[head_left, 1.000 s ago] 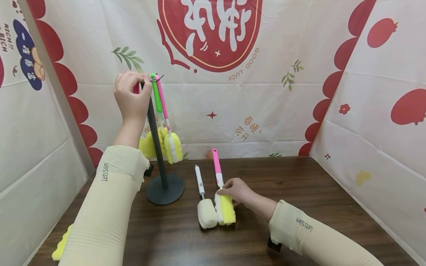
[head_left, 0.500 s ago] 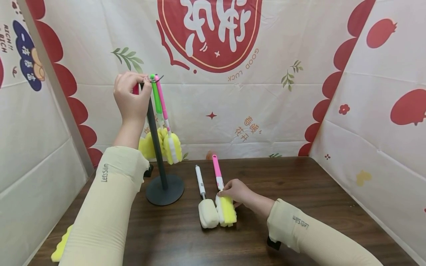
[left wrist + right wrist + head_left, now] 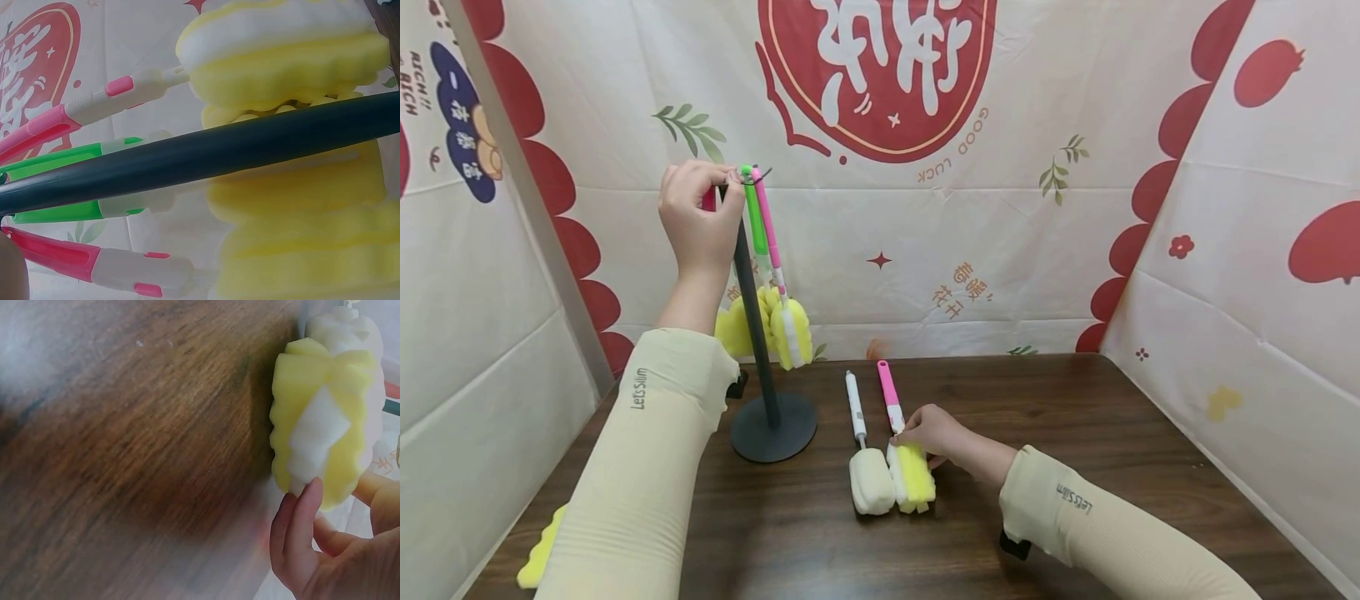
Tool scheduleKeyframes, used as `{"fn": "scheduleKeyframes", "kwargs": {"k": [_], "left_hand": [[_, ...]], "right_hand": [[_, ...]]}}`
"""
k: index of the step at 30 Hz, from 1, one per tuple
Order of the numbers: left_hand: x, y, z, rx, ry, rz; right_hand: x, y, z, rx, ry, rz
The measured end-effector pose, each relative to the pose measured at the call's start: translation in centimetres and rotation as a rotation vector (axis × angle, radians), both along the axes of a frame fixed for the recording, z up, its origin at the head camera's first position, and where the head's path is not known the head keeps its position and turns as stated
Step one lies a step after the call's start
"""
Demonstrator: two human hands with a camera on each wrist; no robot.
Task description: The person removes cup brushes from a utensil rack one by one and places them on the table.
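Observation:
My left hand (image 3: 696, 212) pinches the top of a dark stand (image 3: 751, 292), right at its hooks; I cannot tell if it also grips a handle end. From the hooks hang sponge bottle brushes with yellow heads: a pink-handled one (image 3: 767, 221), a green-handled one (image 3: 756, 221), and another pink-handled one (image 3: 59, 253) close to the thumb in the left wrist view. Low over the table, my right hand (image 3: 936, 432) holds a yellow-and-white sponge bottle brush (image 3: 915, 479) by the neck end of its head, its pink handle pointing away.
A white-handled bottle brush (image 3: 871, 483) with a cream sponge lies left of the right hand's brush. Part of a yellow sponge (image 3: 541, 550) shows beside the left sleeve. The stand's round base (image 3: 775, 429) rests on the brown table (image 3: 1037, 467), below printed cloth walls (image 3: 1037, 250).
The right hand's brush has tilted down and come slightly toward me, its pink handle end now lower in the head view. My left hand keeps its place at the stand's top.

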State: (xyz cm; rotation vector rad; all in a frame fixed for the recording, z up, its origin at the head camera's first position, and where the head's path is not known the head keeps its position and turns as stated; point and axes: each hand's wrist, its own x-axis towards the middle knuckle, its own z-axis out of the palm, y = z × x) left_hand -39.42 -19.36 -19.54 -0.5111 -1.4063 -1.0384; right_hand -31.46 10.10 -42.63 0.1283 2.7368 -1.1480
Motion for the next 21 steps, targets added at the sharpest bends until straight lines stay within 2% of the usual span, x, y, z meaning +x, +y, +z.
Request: {"fn": "scheduleKeyframes", "kwargs": {"k": [6, 15, 21], "left_hand": [[0.19, 0.03, 0.00, 0.005, 0.008, 0.003], [0.58, 0.17, 0.07, 0.007, -0.029, -0.017], [0.85, 0.16, 0.18, 0.017, -0.078, -0.018]], "right_hand": [[-0.06, 0.01, 0.17, 0.010, -0.018, 0.003], [-0.20, 0.08, 0.16, 0.032, -0.045, -0.001], [-0.05, 0.06, 0.48, 0.047, -0.047, 0.006]]}}
